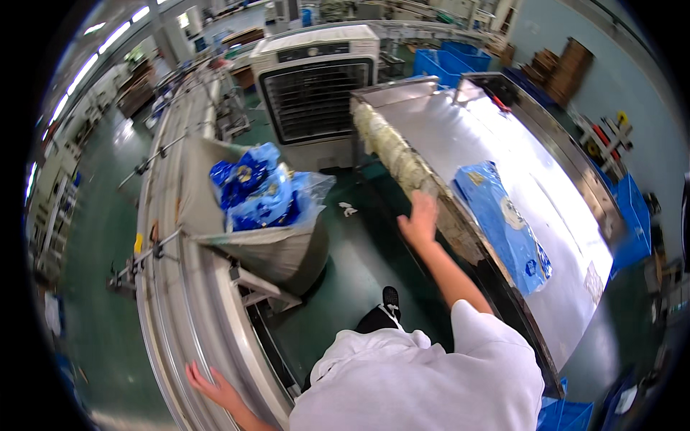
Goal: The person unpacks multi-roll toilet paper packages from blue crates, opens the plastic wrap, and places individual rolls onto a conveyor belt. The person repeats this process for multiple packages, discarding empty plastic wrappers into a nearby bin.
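One person (pixel 424 381) between conveyor (pixel 172 305) and table (pixel 557 197)

The left hand (pixel 213 389) was over the conveyor with its fingers spread; whether it touched the surface could not be told. The right hand (pixel 422 218) was at the table's padded near edge, its thumb apart from the fingers; the blur hid how those lay, and contact with the edge was unclear. Both palms seemed to hold nothing. The blue bag (pixel 503 223) lay on the table just inside that edge, to the right of the right hand.

Ahead on the left, a cloth-sided bin (pixel 291 251) heaped with blue wraps (pixel 259 190) stood against the conveyor and jutted into the aisle. A white scrap (pixel 348 210) lay on the floor (pixel 352 248) beyond it. Farther on, a cooler (pixel 318 93) blocked much of the way, with blue crates (pixel 438 66) behind the table's far end and brown boxes (pixel 568 70) by the wall.

Nearest, the conveyor's inner rim curved past the person's left. Green floor ran between bin and table toward the cooler. On the table, bright metal stretched from the bag to the raised far-side rim.
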Demonstrator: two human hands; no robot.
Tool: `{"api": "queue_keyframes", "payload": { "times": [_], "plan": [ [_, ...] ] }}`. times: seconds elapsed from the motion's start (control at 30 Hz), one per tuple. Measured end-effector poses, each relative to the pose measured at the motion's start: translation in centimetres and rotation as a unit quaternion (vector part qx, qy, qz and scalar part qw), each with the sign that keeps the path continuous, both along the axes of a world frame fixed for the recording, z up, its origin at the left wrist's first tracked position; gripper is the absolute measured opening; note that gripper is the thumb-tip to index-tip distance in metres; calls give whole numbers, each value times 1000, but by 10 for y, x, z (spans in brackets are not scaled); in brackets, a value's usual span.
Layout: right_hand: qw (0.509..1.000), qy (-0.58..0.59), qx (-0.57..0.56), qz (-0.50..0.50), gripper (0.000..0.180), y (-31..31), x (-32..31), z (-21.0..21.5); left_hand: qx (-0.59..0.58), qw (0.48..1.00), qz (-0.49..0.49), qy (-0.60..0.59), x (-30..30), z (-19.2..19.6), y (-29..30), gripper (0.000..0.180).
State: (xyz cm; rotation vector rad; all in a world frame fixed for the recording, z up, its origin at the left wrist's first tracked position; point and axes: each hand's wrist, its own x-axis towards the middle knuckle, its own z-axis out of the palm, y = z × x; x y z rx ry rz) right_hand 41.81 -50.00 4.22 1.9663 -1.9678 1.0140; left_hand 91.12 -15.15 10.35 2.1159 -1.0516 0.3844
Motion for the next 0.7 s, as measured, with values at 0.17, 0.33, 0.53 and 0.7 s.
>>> {"api": "queue_keyframes", "payload": {
  "times": [0.17,0.33,0.53,0.7],
  "plan": [
    [906,79,226,-349,111,1,-264,-54,11,992,-123,10,-71,23,-131,40],
    [784,-16,453,-424,137,39,-401,-60,38,978,-202,36,-169,17,-228,37],
    [783,-187,515,-296,130,51,-462,-179,130,925,-356,41,-316,12,-330,37],
    [901,-154,334,-230,30,-27,-397,-184,144,850,-506,33,-392,7,-377,39]
  ]
}}
